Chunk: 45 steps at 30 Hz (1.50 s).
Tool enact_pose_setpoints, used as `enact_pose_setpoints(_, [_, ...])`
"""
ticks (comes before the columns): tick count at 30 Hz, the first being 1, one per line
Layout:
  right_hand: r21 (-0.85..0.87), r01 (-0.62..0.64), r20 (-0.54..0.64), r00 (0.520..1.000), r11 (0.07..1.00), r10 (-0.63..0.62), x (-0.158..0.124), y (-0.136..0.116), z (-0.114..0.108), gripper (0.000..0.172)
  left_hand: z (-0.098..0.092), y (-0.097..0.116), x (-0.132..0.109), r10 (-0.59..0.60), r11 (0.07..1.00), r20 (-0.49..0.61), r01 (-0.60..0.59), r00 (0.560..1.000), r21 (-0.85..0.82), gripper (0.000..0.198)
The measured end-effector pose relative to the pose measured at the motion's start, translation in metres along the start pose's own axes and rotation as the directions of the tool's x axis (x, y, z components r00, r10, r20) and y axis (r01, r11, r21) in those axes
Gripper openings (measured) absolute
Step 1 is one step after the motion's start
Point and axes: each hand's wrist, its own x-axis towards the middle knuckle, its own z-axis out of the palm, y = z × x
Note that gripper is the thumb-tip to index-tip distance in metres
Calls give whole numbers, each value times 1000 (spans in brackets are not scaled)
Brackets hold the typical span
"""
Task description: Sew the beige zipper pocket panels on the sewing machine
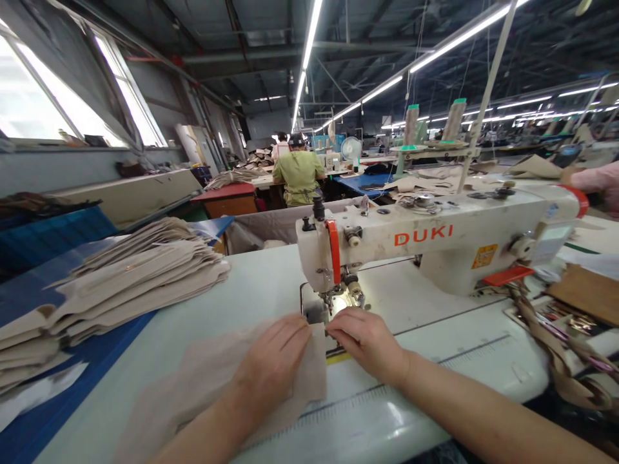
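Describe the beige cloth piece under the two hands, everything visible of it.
The cloth piece is pale beige, thin and soft-looking, and blurred toward its left end. It lies flat on the white sewing table, with its right edge at the needle end of the sewing machine. The left hand rests flat on top of it. The right hand touches its right edge with its fingers.

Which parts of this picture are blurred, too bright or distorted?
Head view: the beige fabric under the left hand is smeared by blur; the windows and ceiling lamps are burnt out white; the wide lens bends the table edge and the sewing machine.
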Motion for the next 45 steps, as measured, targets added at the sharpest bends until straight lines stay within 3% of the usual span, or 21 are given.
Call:
enact_pose_setpoints(3, [-6,59,113,992,998,-58,-1,-8,-5,22,8,-2,-13,-18,999,73,20,997,-27,31])
enact_pose_setpoints(7, [21,197,384,904,980,-190,-2,-19,-9,21,18,0,-24,-143,967,220,183,965,-176,31])
enact_pose_setpoints(10, [-2,195,472,865,981,-171,-1,-21,-9,17,23,-4,-24,-222,939,273,281,936,-200,27])
enact_pose_setpoints(17, [-53,143,517,851,988,-96,0,-18,-8,17,36,-17,-20,-226,941,311,289,923,-175,25])
enact_pose_setpoints(26, [-97,152,559,826,984,-73,0,-20,-7,19,35,-7,-20,-66,996,331,84,941,-41,27])
enact_pose_setpoints(38, [-122,157,596,801,980,-54,1,-21,-9,20,42,-9,-19,-90,986,410,140,908,-93,24])
enact_pose_setpoints(45, [-134,151,612,790,979,-38,1,-19,-9,21,40,-7,-21,-67,990,299,101,952,-103,28])
